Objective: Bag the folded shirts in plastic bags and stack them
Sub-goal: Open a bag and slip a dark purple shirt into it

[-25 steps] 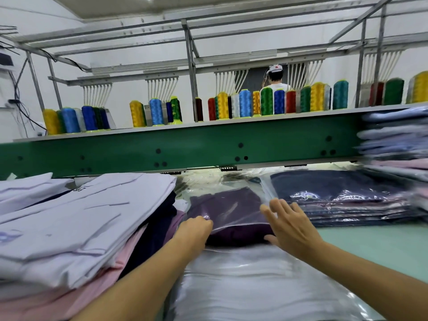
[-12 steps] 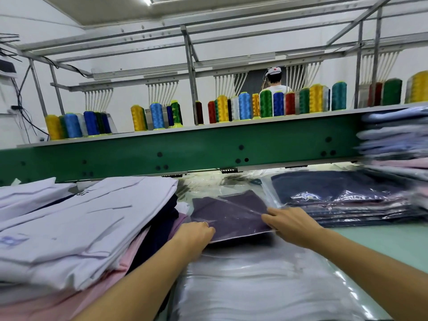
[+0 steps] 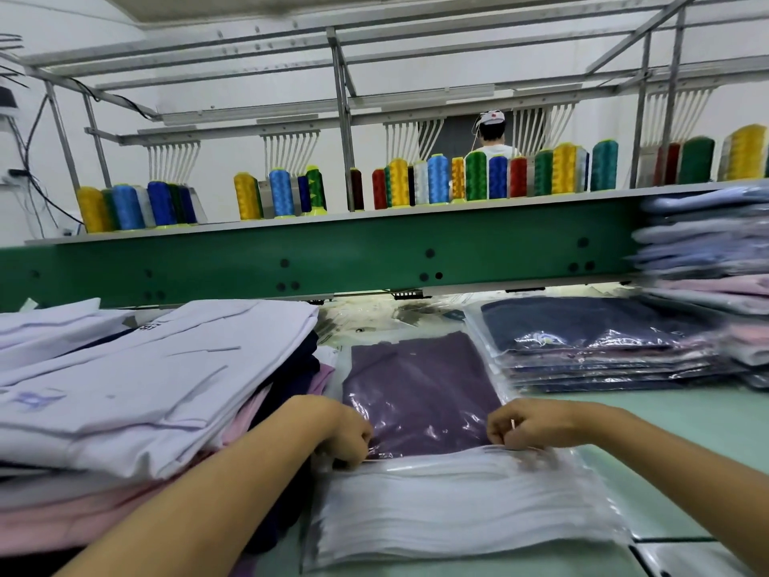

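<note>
Where the fingers grip: the left hand [image 3: 341, 431] and right hand [image 3: 528, 424] each curl their fingers onto the near edge of a clear plastic bag [image 3: 428, 431], one hand at each corner.
Purple shirt [image 3: 416, 376]: folded flat inside that bag, just beyond the fingers and between the two hands.
Empty bags [image 3: 457, 505]: a pale stack on the green surface [image 3: 686, 443], directly below and nearer than the fingers, touching the gripped edge.
Unbagged shirts [image 3: 145, 381]: a tall pile of white, pink and navy, just outside the left fingers.
Bagged shirts [image 3: 603, 343]: a stack beyond and outside the right fingers, navy on top.
Thread cones [image 3: 437, 181]: in a row far beyond the fingers, above a green beam [image 3: 333, 260].
</note>
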`<state>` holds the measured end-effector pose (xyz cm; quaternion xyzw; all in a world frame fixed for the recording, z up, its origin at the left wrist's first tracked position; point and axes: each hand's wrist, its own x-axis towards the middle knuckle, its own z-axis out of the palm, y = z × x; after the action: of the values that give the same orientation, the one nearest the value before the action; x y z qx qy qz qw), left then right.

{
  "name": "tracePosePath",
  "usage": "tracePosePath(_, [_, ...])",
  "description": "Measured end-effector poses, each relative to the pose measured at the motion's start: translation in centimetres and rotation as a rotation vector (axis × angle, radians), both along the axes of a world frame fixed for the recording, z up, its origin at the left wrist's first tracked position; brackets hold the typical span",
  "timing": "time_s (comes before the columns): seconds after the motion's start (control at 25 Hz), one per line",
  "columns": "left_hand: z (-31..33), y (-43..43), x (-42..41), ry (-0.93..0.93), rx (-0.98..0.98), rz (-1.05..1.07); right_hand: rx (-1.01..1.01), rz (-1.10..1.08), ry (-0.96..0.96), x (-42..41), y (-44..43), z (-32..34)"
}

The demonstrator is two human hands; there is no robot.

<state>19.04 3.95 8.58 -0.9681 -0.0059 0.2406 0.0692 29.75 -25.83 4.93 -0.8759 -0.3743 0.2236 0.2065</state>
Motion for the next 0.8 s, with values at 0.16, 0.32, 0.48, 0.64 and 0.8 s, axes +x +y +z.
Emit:
tracePosePath(0.16, [0.2, -0.1, 1.4, -0.109, 0.030, 0.014, 0.071, -0.170, -0.041, 0.8, 0.8, -0.2])
tracePosePath(0.32, [-0.9, -0.8, 4.2, -0.408, 0.155, -0.021, 0.097, -0.323, -0.365, 2.7, 3.5, -0.3])
tracePosePath(0.48, [-2.4, -1.8, 8.8, -0.576, 0.019, 0.059, 0.159, -0.424, -0.635, 4.8, 7.5, -0.2])
tracePosePath(0.64, [-4.5, -2.2, 14.3, -0.707, -0.138, 0.108, 0.061, -0.380, -0.659, 8.5, 12.7, -1.4])
tracePosePath(0.8, [-5.6, -1.3, 18.8, -0.672, -0.219, 0.186, -0.055, -0.322, -0.604, 13.0, 16.7, -2.6])
